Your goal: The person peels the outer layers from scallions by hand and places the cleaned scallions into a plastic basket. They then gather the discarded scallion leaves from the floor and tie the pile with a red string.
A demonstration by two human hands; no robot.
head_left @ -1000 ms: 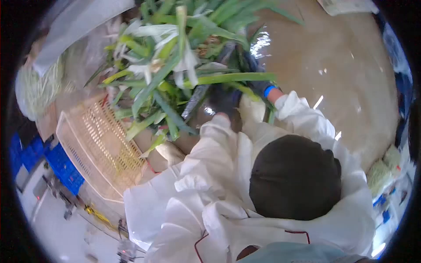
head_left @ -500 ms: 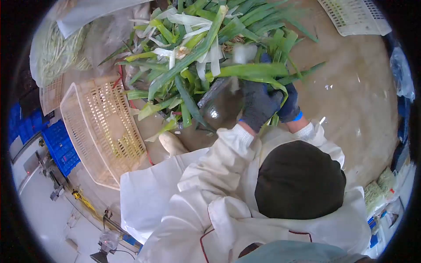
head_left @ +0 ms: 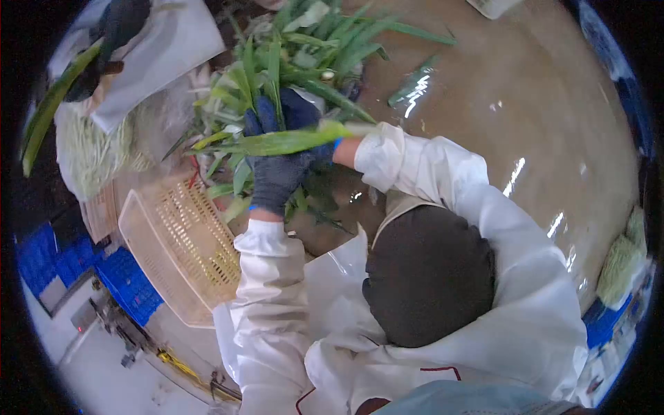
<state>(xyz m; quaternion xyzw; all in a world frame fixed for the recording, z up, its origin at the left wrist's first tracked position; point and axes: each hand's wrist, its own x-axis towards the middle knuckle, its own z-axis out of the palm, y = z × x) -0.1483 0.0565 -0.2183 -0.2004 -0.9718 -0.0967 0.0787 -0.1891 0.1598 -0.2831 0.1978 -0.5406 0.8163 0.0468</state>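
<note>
My left hand (head_left: 278,178), in a dark glove, is at the near side of a heaped pile of green onions (head_left: 311,66). A long green onion (head_left: 287,142) lies across this hand, and its fingers are closed around it. The pale end of the stalk is blurred and points right, over my right wrist. Partly behind the left hand, my right hand (head_left: 304,114), also dark-gloved, reaches in from the right against the pile. Its fingers are mostly hidden, so its grip does not show.
Left of the pile stands a cream perforated basket (head_left: 173,242), with blue crates (head_left: 128,283) beyond it. At upper left another person's dark-gloved hand (head_left: 124,21) is near a long green leaf (head_left: 59,104). Bagged pale-green stalks (head_left: 93,152) lie below. The brown floor (head_left: 498,124) looks wet.
Both hands have moved left from the right side of the pile, with the view shifting too. A loose leaf now lies right of the pile. Another person's gloved hand has appeared at upper left.
</note>
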